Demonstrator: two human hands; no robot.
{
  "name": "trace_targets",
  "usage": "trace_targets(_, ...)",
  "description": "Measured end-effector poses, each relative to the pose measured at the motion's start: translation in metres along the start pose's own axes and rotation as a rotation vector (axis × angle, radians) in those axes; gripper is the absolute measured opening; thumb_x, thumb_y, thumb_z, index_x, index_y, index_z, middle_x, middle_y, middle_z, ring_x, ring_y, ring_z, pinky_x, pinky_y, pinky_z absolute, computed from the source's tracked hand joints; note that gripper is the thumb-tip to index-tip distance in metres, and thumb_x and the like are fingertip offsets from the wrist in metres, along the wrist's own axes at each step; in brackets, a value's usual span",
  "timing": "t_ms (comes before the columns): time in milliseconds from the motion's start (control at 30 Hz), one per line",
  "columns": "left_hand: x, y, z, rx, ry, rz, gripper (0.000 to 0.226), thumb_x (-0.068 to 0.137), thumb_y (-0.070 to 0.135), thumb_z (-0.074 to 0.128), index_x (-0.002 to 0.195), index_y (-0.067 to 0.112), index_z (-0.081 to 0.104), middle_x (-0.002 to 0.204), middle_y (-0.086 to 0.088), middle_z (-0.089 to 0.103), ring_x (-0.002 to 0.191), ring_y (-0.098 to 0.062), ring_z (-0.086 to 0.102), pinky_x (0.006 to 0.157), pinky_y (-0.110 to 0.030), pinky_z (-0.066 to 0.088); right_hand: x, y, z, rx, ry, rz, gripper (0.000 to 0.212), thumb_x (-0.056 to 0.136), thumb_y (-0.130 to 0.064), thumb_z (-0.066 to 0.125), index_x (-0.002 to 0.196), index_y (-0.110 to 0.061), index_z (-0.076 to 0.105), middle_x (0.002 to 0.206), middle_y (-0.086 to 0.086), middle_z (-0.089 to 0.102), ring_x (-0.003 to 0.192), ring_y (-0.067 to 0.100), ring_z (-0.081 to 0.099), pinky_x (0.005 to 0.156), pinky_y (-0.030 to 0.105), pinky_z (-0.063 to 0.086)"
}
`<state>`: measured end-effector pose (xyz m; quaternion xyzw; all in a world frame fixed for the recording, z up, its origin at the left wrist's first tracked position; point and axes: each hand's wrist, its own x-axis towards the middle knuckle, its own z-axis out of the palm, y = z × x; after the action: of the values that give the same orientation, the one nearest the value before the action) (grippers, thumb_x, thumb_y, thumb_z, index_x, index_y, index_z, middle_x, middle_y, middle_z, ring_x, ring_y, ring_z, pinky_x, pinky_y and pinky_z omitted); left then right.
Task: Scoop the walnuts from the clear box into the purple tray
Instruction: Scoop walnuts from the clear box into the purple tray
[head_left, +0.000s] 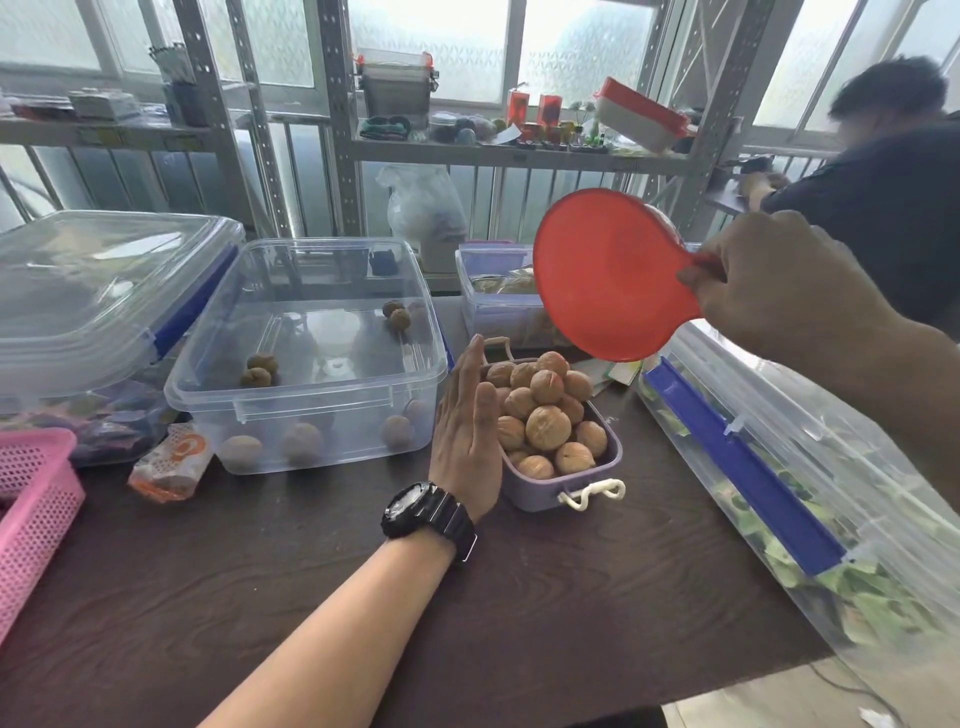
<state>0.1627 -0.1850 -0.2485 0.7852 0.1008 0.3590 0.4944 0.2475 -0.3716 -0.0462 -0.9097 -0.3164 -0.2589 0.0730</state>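
Note:
The purple tray (535, 493) stands at the table's middle, heaped with several walnuts (546, 426). My left hand (467, 436) stands flat and upright against the tray's left side, fingers straight. Left of it sits the clear box (311, 405), with a few walnuts (303, 441) scattered on its floor. My right hand (779, 283) grips the handle of a red scoop (610, 275), held tilted in the air above and behind the tray; the scoop's bowl looks empty.
A lidded clear bin (93, 291) stands at far left, a pink basket (31, 509) at the left edge, an orange snack packet (171, 462) before the clear box. A long clear box with a blue latch (769, 483) lies at right. Another person (883, 197) works at back right.

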Motion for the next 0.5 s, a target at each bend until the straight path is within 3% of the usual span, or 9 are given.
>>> trace_targets(133, -0.005, 0.003, -0.008, -0.09, 0.107, 0.052, 0.084, 0.093, 0.071, 0.007, 0.147, 0.017, 0.043, 0.15, 0.008, 0.045, 0.136, 0.007, 0.037, 0.115, -0.022, 0.027, 0.005, -0.005, -0.005, 0.065, 0.024, -0.006, 0.026, 0.092, -0.028, 0.054, 0.093, -0.008, 0.072, 0.079, 0.016, 0.059, 0.071, 0.035, 0.055, 0.072, 0.04, 0.049)
trace_targets(267, -0.023, 0.009, -0.03, -0.133, 0.226, 0.095, 0.072, 0.099, 0.061, 0.012, 0.115, 0.02, 0.069, 0.116, 0.004, 0.072, 0.116, -0.009, 0.062, 0.105, -0.034, 0.042, 0.015, -0.021, -0.005, 0.178, 0.029, -0.035, 0.028, 0.092, -0.021, 0.055, 0.076, -0.003, 0.069, 0.065, 0.013, 0.057, 0.067, 0.034, 0.057, 0.072, 0.042, 0.053)
trace_targets(333, -0.03, 0.008, -0.051, -0.227, 0.281, 0.034, 0.069, 0.098, 0.064, 0.018, 0.094, 0.022, 0.073, 0.085, -0.001, 0.077, 0.089, -0.014, 0.072, 0.084, -0.03, 0.052, 0.023, -0.035, -0.001, 0.216, 0.025, -0.053, 0.027, 0.091, -0.02, 0.055, 0.073, -0.003, 0.067, 0.066, 0.015, 0.061, 0.065, 0.033, 0.059, 0.067, 0.039, 0.052)
trace_targets(400, -0.034, 0.003, -0.077, -0.324, 0.331, -0.085, 0.07, 0.097, 0.062, 0.024, 0.078, 0.015, 0.073, 0.062, -0.009, 0.073, 0.061, -0.02, 0.071, 0.059, -0.026, 0.051, 0.033, -0.052, 0.004, 0.238, 0.025, -0.074, 0.027, 0.09, -0.019, 0.054, 0.074, -0.003, 0.068, 0.065, 0.016, 0.062, 0.062, 0.032, 0.06, 0.061, 0.035, 0.049)
trace_targets(500, -0.039, -0.009, -0.12, -0.349, 0.417, -0.187, 0.07, 0.102, 0.053, 0.03, 0.074, 0.004, 0.071, 0.055, -0.016, 0.068, 0.045, -0.023, 0.064, 0.046, -0.022, 0.045, 0.046, -0.085, 0.016, 0.292, 0.002, -0.125, 0.029, 0.089, -0.02, 0.053, 0.065, -0.006, 0.062, 0.058, 0.011, 0.056, 0.057, 0.03, 0.057, 0.057, 0.034, 0.046)
